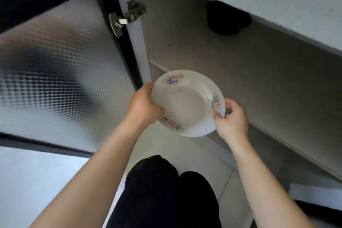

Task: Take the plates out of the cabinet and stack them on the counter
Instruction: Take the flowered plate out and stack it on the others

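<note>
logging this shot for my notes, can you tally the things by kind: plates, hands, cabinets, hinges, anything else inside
plate: 1, floral, held at its rim by both hands
hands: 2, left hand and right hand
cabinet: 1, open
hinge: 1
dark round object: 1, inside the cabinet
total: 6

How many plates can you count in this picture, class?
1. The floral plate is held between the left hand and right hand; others may be hidden from view.
</note>
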A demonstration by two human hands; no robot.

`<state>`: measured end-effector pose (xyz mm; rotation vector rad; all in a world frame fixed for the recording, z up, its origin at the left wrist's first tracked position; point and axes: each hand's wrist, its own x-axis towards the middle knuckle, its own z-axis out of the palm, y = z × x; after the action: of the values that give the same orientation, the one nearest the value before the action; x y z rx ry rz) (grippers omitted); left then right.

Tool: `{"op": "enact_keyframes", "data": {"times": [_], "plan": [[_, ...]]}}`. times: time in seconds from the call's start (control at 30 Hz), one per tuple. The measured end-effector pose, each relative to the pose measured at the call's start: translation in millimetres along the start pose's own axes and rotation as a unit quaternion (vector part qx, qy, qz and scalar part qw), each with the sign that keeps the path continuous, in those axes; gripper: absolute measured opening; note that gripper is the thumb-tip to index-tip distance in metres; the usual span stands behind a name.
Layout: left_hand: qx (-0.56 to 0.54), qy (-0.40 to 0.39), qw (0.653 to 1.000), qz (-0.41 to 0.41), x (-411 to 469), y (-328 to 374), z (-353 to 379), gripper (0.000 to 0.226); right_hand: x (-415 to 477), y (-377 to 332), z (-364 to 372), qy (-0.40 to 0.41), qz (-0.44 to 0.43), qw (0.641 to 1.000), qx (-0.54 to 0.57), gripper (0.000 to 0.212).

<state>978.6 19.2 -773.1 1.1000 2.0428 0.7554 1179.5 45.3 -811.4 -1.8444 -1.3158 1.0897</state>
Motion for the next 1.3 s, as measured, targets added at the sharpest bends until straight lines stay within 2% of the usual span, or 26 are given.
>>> {"op": "enact_keyframes", "data": {"times": [0.1,0.27,0.47,0.7,0.9,1.13,1.3], "plan": [[0.029,0.011,0.999,-0.018,-29.1,14.1,-37.9,0.058,-42.2,-31.7,-1.0,-0.011,0.007,1.0,-0.026,0.033],[0.045,0.019,0.993,-0.103,-99.4,41.4,-117.3,0.064,-118.5,-94.3,-20.9,-0.076,0.029,0.997,-0.015,0.038],[0.013,0.04,0.988,-0.148,-207.6,105.1,-209.4,0.059,-204.0,-191.3,-87.7,-0.139,-0.023,0.99,-0.03,0.037],[-0.046,0.056,0.99,-0.118,-302.4,180.9,-277.4,0.063,-273.8,-275.1,-173.9,-0.128,-0.056,0.99,-0.024,0.042],[-0.121,0.062,0.989,-0.063,-342.0,211.7,-304.3,0.064,-312.1,-307.3,-218.8,-0.093,-0.085,0.992,0.007,0.038],[-0.211,0.061,0.975,-0.022,-365.6,206.8,-347.6,0.064,-356.9,-337.3,-217.6,-0.065,-0.107,0.991,0.037,0.039],[-0.246,0.093,0.965,-0.021,-388.2,177.6,-399.5,0.065,-394.2,-366.1,-182.8,-0.097,-0.138,0.985,0.047,0.037]]}}
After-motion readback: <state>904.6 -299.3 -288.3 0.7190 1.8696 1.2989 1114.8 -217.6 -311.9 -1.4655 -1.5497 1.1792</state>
